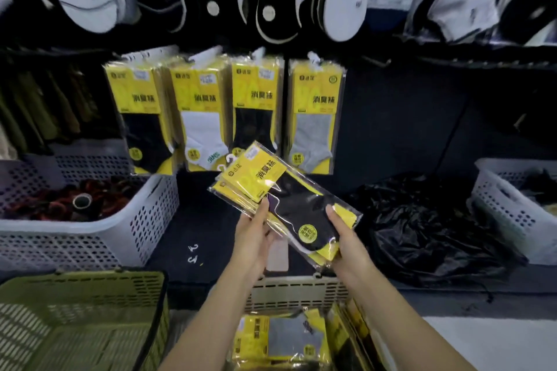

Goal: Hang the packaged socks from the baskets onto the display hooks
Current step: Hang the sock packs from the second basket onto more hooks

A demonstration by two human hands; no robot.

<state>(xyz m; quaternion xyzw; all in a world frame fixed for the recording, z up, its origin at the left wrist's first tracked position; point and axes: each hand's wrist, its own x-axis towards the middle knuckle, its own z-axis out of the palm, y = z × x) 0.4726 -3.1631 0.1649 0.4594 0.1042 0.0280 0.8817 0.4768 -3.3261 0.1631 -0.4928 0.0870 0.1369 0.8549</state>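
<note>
Both hands are clamped on one tilted stack of sock packs (289,199): the left hand (253,238) pinches its left edge with the thumb on top, and the right hand (346,238) curls round the lower right corner. The stack is held in the air above the beige basket (298,291), just below and in front of the hanging packs (256,105). Its glossy film looks slippery, so the packs could fan apart and one could slide back down if either grip eases. The hanger tabs at the stack's upper end are bunched, so a hook could miss some holes; the hooks themselves cannot be made out. The four hanging rows sit close together, and a wide swing could knock a neighbour. Open room lies right of the grey-sock pack (315,117), along the dark panel above the black plastic bag (422,226).
</note>
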